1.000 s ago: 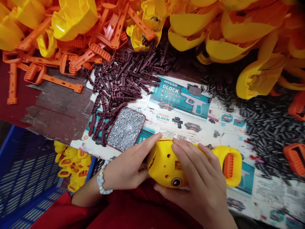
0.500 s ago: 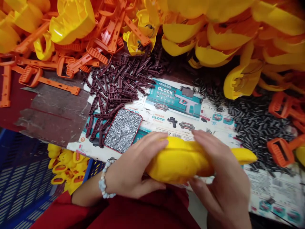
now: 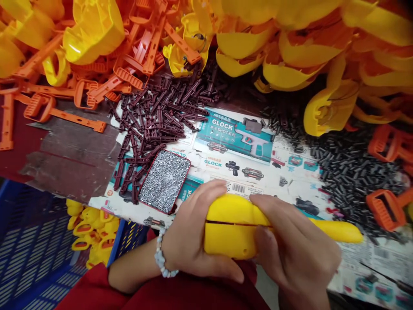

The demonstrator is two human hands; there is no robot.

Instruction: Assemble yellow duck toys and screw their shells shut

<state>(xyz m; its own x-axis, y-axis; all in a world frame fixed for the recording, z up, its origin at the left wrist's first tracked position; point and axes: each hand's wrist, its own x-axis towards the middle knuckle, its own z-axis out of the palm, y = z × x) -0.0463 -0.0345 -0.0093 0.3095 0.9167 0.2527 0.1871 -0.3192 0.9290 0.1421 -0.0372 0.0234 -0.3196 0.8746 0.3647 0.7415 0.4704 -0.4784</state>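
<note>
A yellow plastic toy body (image 3: 232, 239) is held between both hands, low over the table's front edge. Along its side a dark seam gap shows between the upper and lower halves. My left hand (image 3: 193, 232), with a beaded bracelet, wraps round its left end, thumb underneath. My right hand (image 3: 297, 245) grips the right part, with the thumb pressed on the side near the seam. A yellow tapered piece (image 3: 342, 230) sticks out past the right hand. Beyond the left hand lies a red-rimmed tray (image 3: 141, 199) of small silver screws or pins.
Maroon plastic parts (image 3: 161, 112) lie heaped behind the tray. Short black cylinders (image 3: 351, 172) are spread at the right. Orange handles (image 3: 64, 114) and yellow shells (image 3: 93, 34) pile up along the back. A blue crate (image 3: 29, 232) with yellow toys (image 3: 93, 228) stands at left. A screwdriver-like tool (image 3: 387, 277) lies right.
Both hands have turned the yellow toy body so its seam side faces me, and the gap now shows. My right thumb has moved up onto its side.
</note>
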